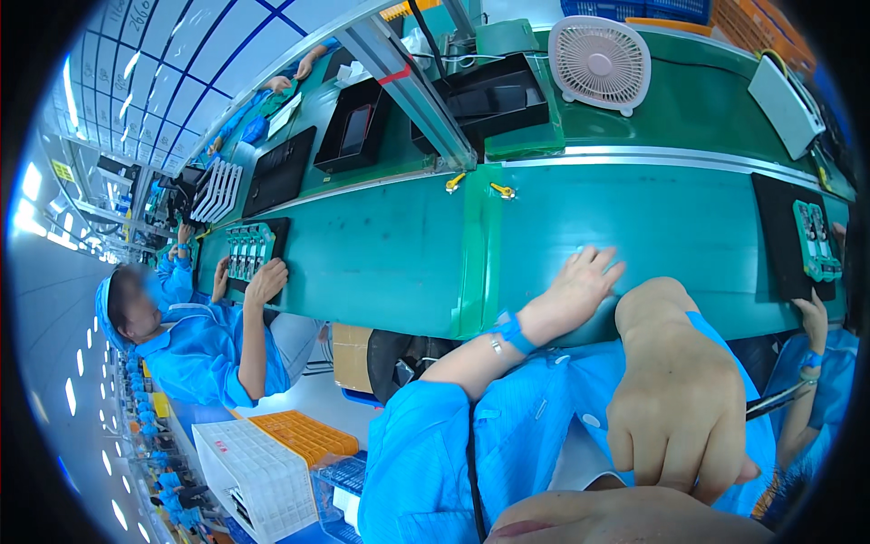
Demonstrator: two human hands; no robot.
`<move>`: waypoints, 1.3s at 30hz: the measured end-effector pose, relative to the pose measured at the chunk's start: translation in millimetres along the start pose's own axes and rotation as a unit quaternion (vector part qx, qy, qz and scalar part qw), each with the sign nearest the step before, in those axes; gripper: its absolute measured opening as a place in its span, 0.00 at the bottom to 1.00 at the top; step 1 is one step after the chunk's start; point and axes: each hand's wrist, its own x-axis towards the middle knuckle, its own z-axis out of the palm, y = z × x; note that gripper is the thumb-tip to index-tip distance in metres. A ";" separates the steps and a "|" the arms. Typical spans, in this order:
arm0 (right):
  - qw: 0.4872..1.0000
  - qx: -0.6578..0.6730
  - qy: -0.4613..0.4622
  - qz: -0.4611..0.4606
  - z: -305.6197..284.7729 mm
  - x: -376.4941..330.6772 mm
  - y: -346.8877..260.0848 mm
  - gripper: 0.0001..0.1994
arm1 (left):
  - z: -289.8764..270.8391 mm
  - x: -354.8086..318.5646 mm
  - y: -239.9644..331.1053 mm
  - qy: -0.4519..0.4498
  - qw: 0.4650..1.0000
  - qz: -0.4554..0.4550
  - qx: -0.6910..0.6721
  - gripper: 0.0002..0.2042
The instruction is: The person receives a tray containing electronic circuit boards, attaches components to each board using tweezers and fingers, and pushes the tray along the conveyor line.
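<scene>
My left hand (pixel 577 288), with a blue strap at its wrist, rests on the green bench top (pixel 390 263) near its front edge. Its fingers are spread and nothing lies in them. My right hand (pixel 678 394) is raised off the bench, close to the camera, with its back showing. Its fingers are curled down and pressed together; whatever is inside them, if anything, stays hidden. No workpiece lies by either hand.
To the left a co-worker (pixel 195 335) handles a green circuit-board panel (pixel 249 252). At right, another person's hand (pixel 813 317) touches a black mat beside another panel (pixel 816 240). A pink fan (pixel 600 62), black trays (pixel 356 127) and a metal post (pixel 408 86) stand behind.
</scene>
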 end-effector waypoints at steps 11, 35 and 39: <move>0.997 -0.004 -0.019 0.071 3.3 -3.2 13.6 0.29 | -143.0 -114.7 23.4 -0.046 0.964 -0.042 -0.259 0.18; 0.567 -0.068 0.661 0.487 -49.5 -183.1 173.4 0.30 | -191.2 -363.8 -236.7 0.227 0.784 -0.557 0.156 0.11; 0.516 -0.078 0.721 0.456 -79.5 -202.4 202.7 0.27 | -192.0 -364.1 -224.0 0.228 0.804 -0.536 0.116 0.13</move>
